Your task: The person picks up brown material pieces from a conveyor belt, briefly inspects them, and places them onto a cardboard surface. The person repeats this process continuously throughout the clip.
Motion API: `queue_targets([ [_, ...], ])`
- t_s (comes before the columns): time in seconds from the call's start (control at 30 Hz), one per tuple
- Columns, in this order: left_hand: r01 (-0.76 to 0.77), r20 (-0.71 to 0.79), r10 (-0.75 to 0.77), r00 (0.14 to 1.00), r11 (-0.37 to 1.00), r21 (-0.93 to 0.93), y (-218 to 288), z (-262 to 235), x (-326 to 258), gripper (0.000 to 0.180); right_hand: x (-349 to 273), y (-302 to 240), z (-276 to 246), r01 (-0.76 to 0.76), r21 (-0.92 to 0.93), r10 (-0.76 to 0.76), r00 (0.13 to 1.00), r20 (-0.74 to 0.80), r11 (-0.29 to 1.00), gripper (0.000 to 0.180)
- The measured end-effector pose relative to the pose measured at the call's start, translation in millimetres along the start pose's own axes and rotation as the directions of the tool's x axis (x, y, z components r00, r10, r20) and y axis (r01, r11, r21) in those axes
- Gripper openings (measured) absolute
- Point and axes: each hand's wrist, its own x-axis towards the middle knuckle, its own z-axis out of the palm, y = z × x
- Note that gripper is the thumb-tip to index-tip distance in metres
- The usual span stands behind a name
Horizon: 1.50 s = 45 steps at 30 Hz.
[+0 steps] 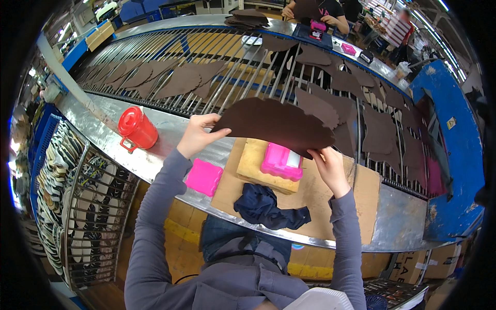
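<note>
The left hand (199, 135) pinches one end of a brown sheet (274, 121) between thumb and fingers; the right hand (330, 169) pinches its lower edge near the other end. The sheet is held up, bowed, in the gap between the two hands, its scalloped edge away from the person.

Below the sheet, nearer the right hand than the left, a pink box (279, 164) with a pale patch rests on a yellow block (248, 168); any marking on that patch is too small to read. The block sits on cardboard (330, 209), which reaches beneath the right hand. Between the forearms lies a crumpled navy cloth (266, 206). A pink plate (204, 177) lies just below the left hand, and a lidded red pot (138, 128) stands to that hand's left.

Beyond both hands, brown pieces (178, 80) lie on a rack of metal rods (243, 67). Well right of the right hand, a blue machine (449, 155) bears a small yellow label (451, 123) with a dark mark. Low on that side, a carton (442, 261) carries large dark printed letters. Far beyond the right hand, a co-worker's black shirt (330, 7) shows reddish lettering.
</note>
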Motion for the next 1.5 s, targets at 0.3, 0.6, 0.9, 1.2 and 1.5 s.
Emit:
queue_targets([
  [0.3,-0.209,0.255,0.189,0.948,0.977,0.052,10.3,74.7,31.8,0.019,-97.7,51.9,-8.8,-0.229,-0.157,0.192,0.956,-0.223,0.961,0.017],
  [0.6,-0.364,0.477,0.271,0.836,0.924,0.114,40.4,142.1,65.6,0.018,-135.5,45.7,-75.3,-0.368,-0.117,0.304,0.879,-0.367,0.923,0.018],
  [0.9,-0.371,0.657,0.320,0.682,0.926,-0.065,86.8,168.4,98.8,0.021,-70.3,-33.4,-178.1,-0.180,-0.473,0.036,0.954,-0.297,0.862,0.030],
  [1.2,0.245,0.219,-0.143,0.965,0.782,-0.573,29.3,135.5,140.5,0.040,15.2,-54.9,-167.5,0.010,-0.596,-0.221,0.933,-0.283,0.803,0.044],
  [1.5,0.381,0.212,-0.398,0.893,0.414,-0.827,-129.2,96.4,179.0,0.037,-52.1,6.5,-126.9,-0.274,-0.412,0.169,0.947,-0.272,0.869,0.040],
])
